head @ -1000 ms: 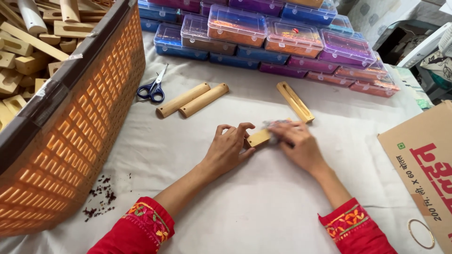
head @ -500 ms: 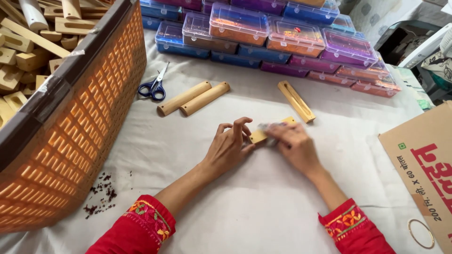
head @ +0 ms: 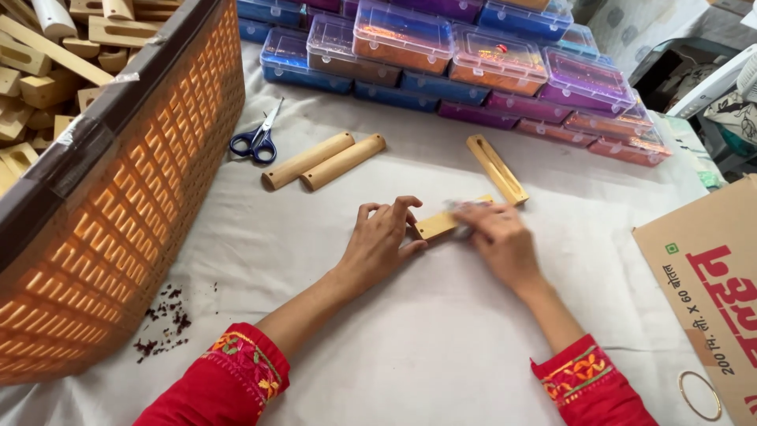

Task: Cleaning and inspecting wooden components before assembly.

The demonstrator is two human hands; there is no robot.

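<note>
A short flat wooden piece (head: 438, 224) lies on the white cloth (head: 410, 347) in the middle. My left hand (head: 381, 241) presses on its left end, fingers spread over it. My right hand (head: 497, 237) covers its right end and holds something small and greyish against the wood; what it is I cannot tell. A grooved wooden tray piece (head: 496, 168) lies just beyond my right hand. Two rounded wooden sticks (head: 323, 160) lie side by side further left, with blue-handled scissors (head: 256, 138) beside them.
A large orange plastic basket (head: 134, 205) full of wooden pieces fills the left side. Stacked clear-lidded boxes (head: 441, 55) of coloured material line the back. A cardboard box (head: 710, 284) sits at the right edge. Dark crumbs (head: 162, 323) lie near the basket.
My right hand has shifted slightly along the wooden piece, as in a rubbing motion. My left hand stays in place holding the piece.
</note>
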